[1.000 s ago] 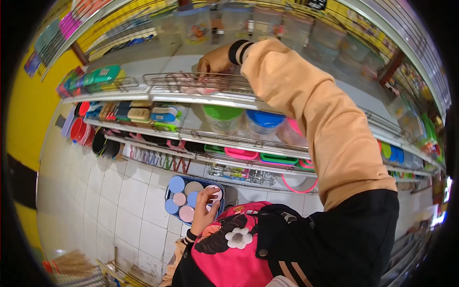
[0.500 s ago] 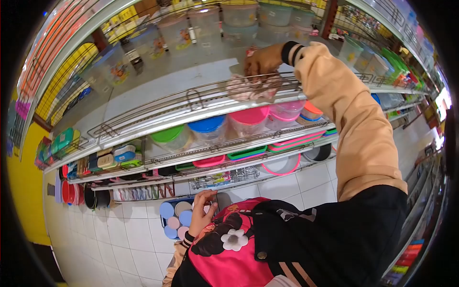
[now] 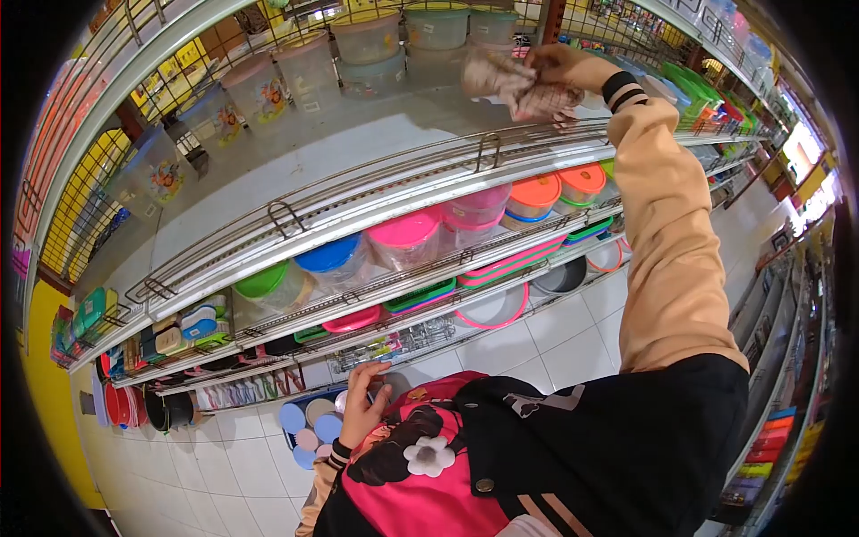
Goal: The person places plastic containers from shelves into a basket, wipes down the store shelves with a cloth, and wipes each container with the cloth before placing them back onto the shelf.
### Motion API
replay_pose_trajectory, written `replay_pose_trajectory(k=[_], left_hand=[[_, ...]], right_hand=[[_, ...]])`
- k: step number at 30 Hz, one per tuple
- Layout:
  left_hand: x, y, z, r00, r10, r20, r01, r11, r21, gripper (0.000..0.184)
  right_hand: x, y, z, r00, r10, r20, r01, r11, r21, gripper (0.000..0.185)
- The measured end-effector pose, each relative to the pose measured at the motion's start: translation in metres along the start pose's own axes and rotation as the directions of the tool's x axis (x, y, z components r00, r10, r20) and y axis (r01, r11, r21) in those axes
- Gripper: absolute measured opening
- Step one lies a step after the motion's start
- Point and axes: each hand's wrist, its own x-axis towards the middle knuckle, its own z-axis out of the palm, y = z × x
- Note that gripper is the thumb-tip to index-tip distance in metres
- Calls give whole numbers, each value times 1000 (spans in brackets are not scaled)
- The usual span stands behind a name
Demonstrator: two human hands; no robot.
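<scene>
My right hand [image 3: 564, 68] is closed on a crumpled pinkish-white cloth [image 3: 510, 87], which is slightly blurred. Hand and cloth are over the grey shelf board [image 3: 331, 143], near its back, with the arm reaching across the wire front rail [image 3: 385, 166]. Just left of the cloth stand clear plastic tubs [image 3: 371, 76] with lids, some stacked. Low by my body is my left hand [image 3: 361, 407], fingers extended and holding nothing that shows. Beside and below it are round blue and pink lids or containers [image 3: 293, 418] on the floor.
Lower shelves hold lidded tubs with pink [image 3: 404, 229], blue [image 3: 329, 254] and green lids, and coloured basins [image 3: 492, 309]. Red and black buckets [image 3: 168, 410] stand at the left. White floor tiles [image 3: 215, 465] run below. Another rack [image 3: 769, 358] rises on the right.
My right hand has moved right and farther back over the shelf with the cloth. The whole view has shifted along the shelf to the right. My left hand stays low by my body.
</scene>
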Motion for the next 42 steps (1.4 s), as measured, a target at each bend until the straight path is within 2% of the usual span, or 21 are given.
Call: replay_pose_trajectory(k=[1, 2, 3, 4, 5, 6, 9, 14, 18, 20, 24, 25, 28, 30, 32, 33, 35, 38, 39, 40, 42], left_hand=[[0, -1, 1, 1000, 0, -3, 0, 1000, -7, 38], [0, -1, 2, 1000, 1, -6, -1, 1000, -12, 38], [0, -1, 3, 1000, 2, -3, -2, 1000, -11, 38], [0, -2, 4, 1000, 3, -11, -3, 1000, -12, 38], [-1, -3, 5, 1000, 4, -19, -5, 1000, -13, 38], [-2, -4, 5, 1000, 5, -21, -6, 1000, -15, 38], [-5, -8, 5, 1000, -13, -28, 12, 999, -41, 38], [-12, -8, 6, 998, -54, -28, 53, 998, -19, 37], [-20, -5, 2, 997, -59, -50, 56, 997, -53, 36], [-25, -9, -1, 994, -73, -87, 67, 995, -71, 35], [-37, -8, -10, 988, -89, -129, 84, 996, -41, 36], [-40, -9, -12, 987, -79, -138, 73, 996, -44, 36], [-52, -10, -20, 977, -77, -199, 69, 996, -47, 36], [-60, -9, -25, 974, -44, -223, 44, 999, -7, 36], [-70, -12, -30, 962, -65, -265, 65, 998, -11, 36], [-74, -13, -32, 959, -56, -279, 54, 998, -16, 36], [-83, -10, -39, 952, -60, -301, 61, 998, -3, 36], [-98, -15, -47, 935, -78, -346, 71, 997, -34, 36], [-103, -16, -49, 930, -94, -357, 73, 995, -71, 36], [-107, -17, -52, 925, -96, -367, 76, 995, -70, 36], [-115, -20, -56, 912, -93, -400, 76, 995, -58, 36]], right_hand=[[-6, 1, 1, 996, 68, -55, -57, 983, 173, 28], [-13, 2, 0, 996, 70, -56, -59, 983, 173, 28], [-21, -9, 0, 943, 331, 43, -332, 943, 21, 27], [-24, -15, -1, 812, 576, 96, -560, 815, -152, 27], [-22, 15, -2, 803, 537, 260, -454, 833, -317, 31], [-30, 38, -1, 805, 543, 240, -404, 797, -449, 36], [-32, 54, -3, 779, 551, 298, -446, 822, -353, 41], [2, 32, 13, 665, 646, 376, -379, 725, -575, 37], [42, -15, 50, 665, 519, 537, -247, 832, -497, 35], [58, -52, 73, 719, 357, 596, -153, 918, -365, 34], [101, -102, 110, 659, 344, 669, 8, 886, -464, 28], [113, -110, 121, 632, 244, 736, 24, 943, -332, 25], [142, -161, 158, 645, 117, 755, 183, 936, -302, 21], [170, -186, 193, 626, 75, 776, 215, 940, -265, 21], [200, -216, 228, 657, -69, 751, 343, 914, -216, 29], [212, -236, 244, 647, -90, 757, 366, 908, -205, 29], [234, -278, 273, 631, -185, 753, 583, 754, -303, 39], [272, -329, 325, 626, -258, 736, 568, 797, -204, 48], [284, -348, 341, 645, -243, 725, 565, 790, -238, 48], [286, -366, 353, 724, -258, 639, 526, 806, -271, 41], [315, -385, 393, 773, -354, 527, 571, 749, -335, 39]])
